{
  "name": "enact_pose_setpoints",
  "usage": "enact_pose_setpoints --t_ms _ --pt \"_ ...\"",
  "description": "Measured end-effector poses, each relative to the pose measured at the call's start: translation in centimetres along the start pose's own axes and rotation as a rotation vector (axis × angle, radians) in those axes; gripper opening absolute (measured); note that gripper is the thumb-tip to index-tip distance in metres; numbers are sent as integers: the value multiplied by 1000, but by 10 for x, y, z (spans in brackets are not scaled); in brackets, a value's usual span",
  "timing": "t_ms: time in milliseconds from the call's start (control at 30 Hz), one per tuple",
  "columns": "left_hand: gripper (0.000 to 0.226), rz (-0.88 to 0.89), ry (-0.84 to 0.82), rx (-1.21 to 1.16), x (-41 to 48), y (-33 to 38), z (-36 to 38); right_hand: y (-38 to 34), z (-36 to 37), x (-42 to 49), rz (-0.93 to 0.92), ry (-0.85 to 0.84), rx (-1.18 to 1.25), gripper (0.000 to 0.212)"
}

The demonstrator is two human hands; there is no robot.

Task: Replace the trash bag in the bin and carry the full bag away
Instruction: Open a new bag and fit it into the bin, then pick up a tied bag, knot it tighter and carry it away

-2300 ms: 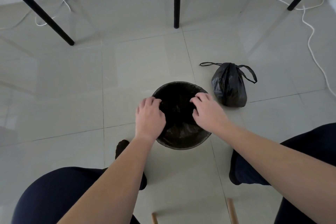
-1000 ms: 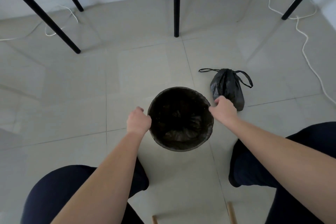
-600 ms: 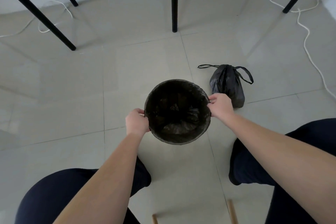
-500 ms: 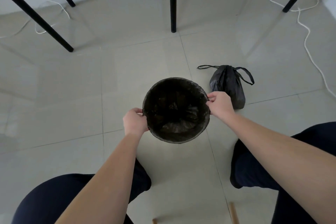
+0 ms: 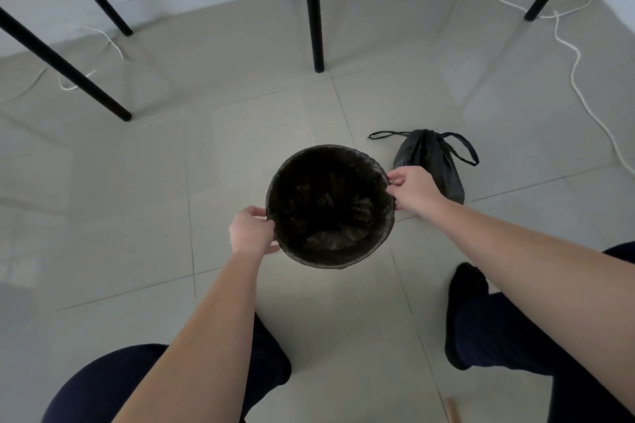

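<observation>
Moved from inside the bin (image 5: 385, 244), left hand (image 5: 252, 233) and right hand (image 5: 414, 189) each grip pinched on its bag-covered rim.

Person seen from own head cam. Both arms bare to past the elbows, no sleeves, watch or rings showing. Left hand (image 5: 252, 233) and right hand (image 5: 414, 189) bare, no gloves. Dark navy trousers (image 5: 515, 336) on both legs, plain fabric, no visible markings. Dark sock or shoe (image 5: 464, 280) on the right-side foot, just below the right forearm; can't tell which.
</observation>
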State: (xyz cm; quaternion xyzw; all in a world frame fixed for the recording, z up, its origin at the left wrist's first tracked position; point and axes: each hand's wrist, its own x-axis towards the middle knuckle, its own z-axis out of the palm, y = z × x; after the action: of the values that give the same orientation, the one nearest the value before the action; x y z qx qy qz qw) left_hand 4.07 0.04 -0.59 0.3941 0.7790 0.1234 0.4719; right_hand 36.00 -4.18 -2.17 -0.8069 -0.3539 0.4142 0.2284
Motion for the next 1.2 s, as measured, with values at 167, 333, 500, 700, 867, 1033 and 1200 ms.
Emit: enact_pose_setpoints --t_ms 167,333,500,700,867,1033,1200 --pt "36 184 131 328 -21 14 -1 -4 -37 -23 -99 -45 -167 54" --pt "38 508 31 313 -61 45 23 3 -85 -56 -175 16 -307 47" --pt "37 630 -99 326 -94 66 45 15 -121 -62 -150 71 -268 44" --pt "36 685 -189 388 -94 99 78 20 -140 -44 -146 69 -211 43" --pt "30 703 -217 420 -69 134 116 29 -143 -12 -128 56 -236 46" --pt "31 703 -271 445 -34 164 164 50 -131 33 -81 62 -267 47" --pt "33 727 -320 477 1 193 212 63 -120 83 -74 113 -236 49"
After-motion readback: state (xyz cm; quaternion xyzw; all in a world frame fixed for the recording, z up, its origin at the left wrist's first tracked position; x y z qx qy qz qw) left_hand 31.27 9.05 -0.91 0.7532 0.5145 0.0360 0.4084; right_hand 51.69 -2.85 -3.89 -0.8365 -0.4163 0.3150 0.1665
